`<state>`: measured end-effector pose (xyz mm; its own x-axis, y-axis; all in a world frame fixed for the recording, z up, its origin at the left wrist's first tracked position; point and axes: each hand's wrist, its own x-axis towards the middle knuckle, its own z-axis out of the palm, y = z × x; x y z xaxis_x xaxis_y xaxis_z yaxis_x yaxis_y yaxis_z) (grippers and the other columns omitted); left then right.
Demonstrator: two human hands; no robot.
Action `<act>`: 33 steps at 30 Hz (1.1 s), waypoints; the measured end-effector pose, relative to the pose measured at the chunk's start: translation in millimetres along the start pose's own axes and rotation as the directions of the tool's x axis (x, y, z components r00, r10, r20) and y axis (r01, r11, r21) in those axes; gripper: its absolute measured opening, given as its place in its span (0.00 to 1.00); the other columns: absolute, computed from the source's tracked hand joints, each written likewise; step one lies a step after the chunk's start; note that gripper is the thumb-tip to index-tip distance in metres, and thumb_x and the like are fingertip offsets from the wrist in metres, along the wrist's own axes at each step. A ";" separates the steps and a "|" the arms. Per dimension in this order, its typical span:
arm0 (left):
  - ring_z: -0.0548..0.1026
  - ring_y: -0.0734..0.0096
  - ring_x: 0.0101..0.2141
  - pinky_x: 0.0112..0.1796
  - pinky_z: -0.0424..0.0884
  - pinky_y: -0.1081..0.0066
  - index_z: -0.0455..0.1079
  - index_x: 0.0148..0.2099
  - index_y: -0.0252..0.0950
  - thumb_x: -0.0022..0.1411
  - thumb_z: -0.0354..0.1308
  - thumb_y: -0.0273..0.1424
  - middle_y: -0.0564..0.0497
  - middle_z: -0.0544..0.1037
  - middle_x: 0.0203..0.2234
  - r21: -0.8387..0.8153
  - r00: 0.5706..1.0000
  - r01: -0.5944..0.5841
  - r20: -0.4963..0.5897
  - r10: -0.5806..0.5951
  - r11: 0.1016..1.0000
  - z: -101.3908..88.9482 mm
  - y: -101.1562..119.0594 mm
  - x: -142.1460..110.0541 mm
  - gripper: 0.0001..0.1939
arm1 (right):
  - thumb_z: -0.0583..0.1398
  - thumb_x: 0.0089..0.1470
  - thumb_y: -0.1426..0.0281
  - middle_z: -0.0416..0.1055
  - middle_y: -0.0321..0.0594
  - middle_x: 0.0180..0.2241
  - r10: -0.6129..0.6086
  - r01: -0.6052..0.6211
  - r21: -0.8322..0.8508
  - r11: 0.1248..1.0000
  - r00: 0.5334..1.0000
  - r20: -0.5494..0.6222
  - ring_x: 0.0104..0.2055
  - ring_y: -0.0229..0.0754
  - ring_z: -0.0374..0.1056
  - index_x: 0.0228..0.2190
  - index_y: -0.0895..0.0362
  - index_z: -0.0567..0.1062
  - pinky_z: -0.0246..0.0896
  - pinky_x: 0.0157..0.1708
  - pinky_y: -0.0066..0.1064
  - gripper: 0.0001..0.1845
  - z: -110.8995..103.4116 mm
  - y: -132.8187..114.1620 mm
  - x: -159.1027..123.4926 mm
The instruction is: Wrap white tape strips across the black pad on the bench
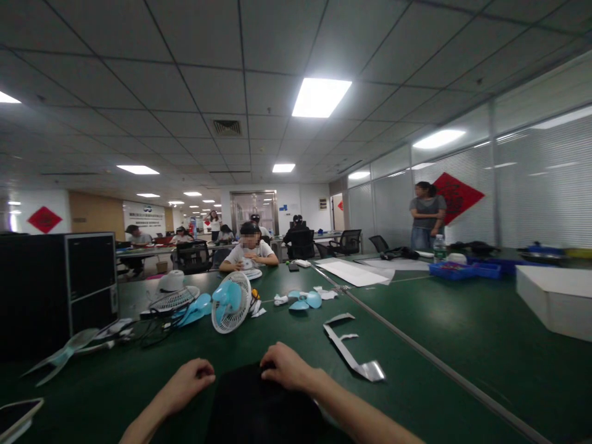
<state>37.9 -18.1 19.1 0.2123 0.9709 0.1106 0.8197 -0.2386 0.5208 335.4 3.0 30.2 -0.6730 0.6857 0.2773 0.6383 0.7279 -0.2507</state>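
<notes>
Bench (287, 336) occupied at both sides.
PC tower (92, 277) seen at left; bottle (439, 249) seen just behind blue tray (465, 272) at right.

Ahead of the left grip (189, 383), bare surface (178, 345) leaves passage until the fan (229, 299) blocks it. A dark object (259, 410) obstructs the space between the grips. Beyond the right grip (287, 367), rightward, a pale strip (343, 350) lies low, with room above.

My green table (296, 342), black object (259, 401) nearest me, light-blue blades (227, 296), white fan grille (238, 319), black computer case (55, 290) left, blue tray (456, 272) right, red diamond (460, 198) far right
</notes>
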 end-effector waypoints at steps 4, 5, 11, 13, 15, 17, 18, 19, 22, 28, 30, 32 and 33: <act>0.71 0.61 0.40 0.41 0.65 0.68 0.70 0.50 0.34 0.51 0.56 0.49 0.47 0.74 0.40 -0.063 0.996 -0.023 0.080 0.028 0.998 1.4 9.3 -3.8 0.30 | 0.61 0.51 0.63 0.75 0.40 0.39 0.019 -0.018 0.019 1.000 0.999 -0.030 0.42 0.44 0.67 0.42 0.54 0.77 0.58 0.43 0.30 0.16 -7.0 -8.3 -6.8; 0.70 0.61 0.40 0.41 0.65 0.68 0.69 0.52 0.35 0.50 0.57 0.50 0.47 0.73 0.41 -0.079 0.994 -0.029 0.105 0.037 0.996 1.1 10.0 -5.1 0.32 | 0.61 0.50 0.62 0.74 0.41 0.40 0.031 -0.029 0.030 0.999 0.998 -0.048 0.42 0.44 0.67 0.43 0.54 0.76 0.59 0.43 0.29 0.18 -10.3 -9.6 -9.4; 0.67 0.58 0.44 0.46 0.64 0.65 0.64 0.58 0.38 0.43 0.63 0.51 0.47 0.70 0.47 -0.128 0.977 -0.048 0.199 0.074 0.991 -0.1 15.9 -11.5 0.41 | 0.62 0.48 0.64 0.70 0.42 0.42 0.200 -0.206 -0.016 0.978 0.962 -0.185 0.45 0.46 0.65 0.44 0.55 0.74 0.59 0.45 0.32 0.20 -41.1 6.8 -46.6; 0.67 0.57 0.46 0.47 0.63 0.65 0.64 0.58 0.38 0.42 0.64 0.49 0.46 0.69 0.48 -0.114 0.977 -0.037 0.204 0.060 0.993 -0.5 20.6 -13.0 0.41 | 0.61 0.49 0.65 0.70 0.43 0.43 0.266 -0.286 -0.056 0.956 0.934 -0.238 0.46 0.46 0.65 0.44 0.55 0.73 0.58 0.45 0.33 0.18 -52.7 21.0 -68.8; 0.66 0.56 0.48 0.48 0.63 0.65 0.63 0.58 0.38 0.42 0.65 0.48 0.46 0.68 0.48 -0.102 0.977 -0.023 0.209 0.044 0.995 -1.5 25.8 -14.6 0.41 | 0.60 0.50 0.65 0.69 0.45 0.44 0.347 -0.383 -0.079 0.921 0.893 -0.286 0.46 0.47 0.64 0.42 0.56 0.74 0.58 0.46 0.35 0.17 -62.4 35.5 -93.2; 0.66 0.56 0.48 0.48 0.63 0.65 0.63 0.58 0.37 0.42 0.64 0.48 0.46 0.68 0.48 -0.100 0.975 -0.013 0.218 0.035 0.995 -2.8 30.3 -16.4 0.41 | 0.60 0.50 0.63 0.69 0.46 0.44 0.422 -0.470 -0.093 0.878 0.850 -0.315 0.47 0.49 0.63 0.42 0.57 0.73 0.58 0.46 0.37 0.17 -69.0 47.8 -116.5; 0.67 0.56 0.48 0.48 0.63 0.65 0.63 0.58 0.37 0.42 0.65 0.47 0.45 0.68 0.48 -0.097 0.975 -0.011 0.221 0.032 0.995 -3.2 32.0 -17.1 0.42 | 0.61 0.49 0.63 0.69 0.46 0.44 0.454 -0.507 -0.100 0.856 0.831 -0.322 0.47 0.50 0.63 0.42 0.56 0.73 0.58 0.46 0.38 0.18 -71.2 52.6 -126.9; 0.66 0.56 0.48 0.49 0.63 0.65 0.62 0.59 0.37 0.42 0.65 0.47 0.45 0.68 0.48 -0.091 0.975 -0.013 0.221 0.033 0.996 -3.5 33.3 -17.7 0.42 | 0.62 0.47 0.62 0.69 0.46 0.44 0.485 -0.542 -0.107 0.834 0.811 -0.326 0.48 0.51 0.63 0.42 0.56 0.73 0.58 0.46 0.39 0.20 -72.6 56.3 -135.9; 0.66 0.55 0.49 0.49 0.63 0.64 0.62 0.59 0.38 0.40 0.66 0.46 0.45 0.68 0.49 -0.060 0.977 -0.012 0.211 0.025 0.998 -3.0 34.7 -18.2 0.43 | 0.64 0.43 0.61 0.70 0.46 0.43 0.564 -0.624 -0.130 0.771 0.763 -0.316 0.46 0.52 0.63 0.40 0.56 0.74 0.59 0.44 0.40 0.21 -74.6 62.2 -153.6; 0.67 0.55 0.49 0.49 0.64 0.63 0.62 0.58 0.39 0.41 0.64 0.46 0.46 0.68 0.48 -0.038 0.978 -0.007 0.209 0.015 0.999 -1.8 33.5 -18.3 0.42 | 0.59 0.47 0.67 0.73 0.44 0.36 0.573 -0.608 -0.156 0.779 0.790 -0.219 0.41 0.49 0.68 0.31 0.55 0.75 0.60 0.37 0.35 0.08 -76.4 64.1 -158.8; 0.66 0.54 0.49 0.50 0.63 0.63 0.63 0.58 0.39 0.40 0.65 0.46 0.46 0.69 0.48 -0.035 0.980 -0.008 0.198 0.015 0.999 -1.9 33.5 -18.4 0.42 | 0.56 0.48 0.71 0.73 0.44 0.35 0.554 -0.590 -0.171 0.789 0.804 -0.217 0.40 0.47 0.69 0.29 0.55 0.76 0.60 0.37 0.33 0.08 -76.5 63.8 -158.6; 0.66 0.53 0.50 0.50 0.62 0.62 0.63 0.58 0.39 0.40 0.65 0.46 0.46 0.69 0.48 -0.032 0.980 -0.010 0.200 0.017 0.999 -1.8 33.5 -18.1 0.42 | 0.55 0.48 0.74 0.74 0.45 0.35 0.550 -0.588 -0.178 0.789 0.805 -0.223 0.39 0.46 0.70 0.29 0.55 0.76 0.59 0.36 0.32 0.10 -76.9 63.3 -159.5; 0.66 0.54 0.49 0.50 0.63 0.62 0.63 0.58 0.39 0.40 0.65 0.46 0.46 0.69 0.48 -0.033 0.979 -0.014 0.205 0.020 0.999 -1.7 33.4 -17.9 0.42 | 0.54 0.48 0.75 0.74 0.45 0.35 0.554 -0.596 -0.180 0.783 0.799 -0.234 0.39 0.45 0.70 0.29 0.55 0.76 0.59 0.36 0.31 0.11 -77.5 63.5 -160.3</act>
<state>60.6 -43.4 35.9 0.3331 0.9413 -0.0544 0.7989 -0.2512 0.5465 512.8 -61.4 41.8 -0.0967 0.9492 0.2994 0.9677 0.1600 -0.1947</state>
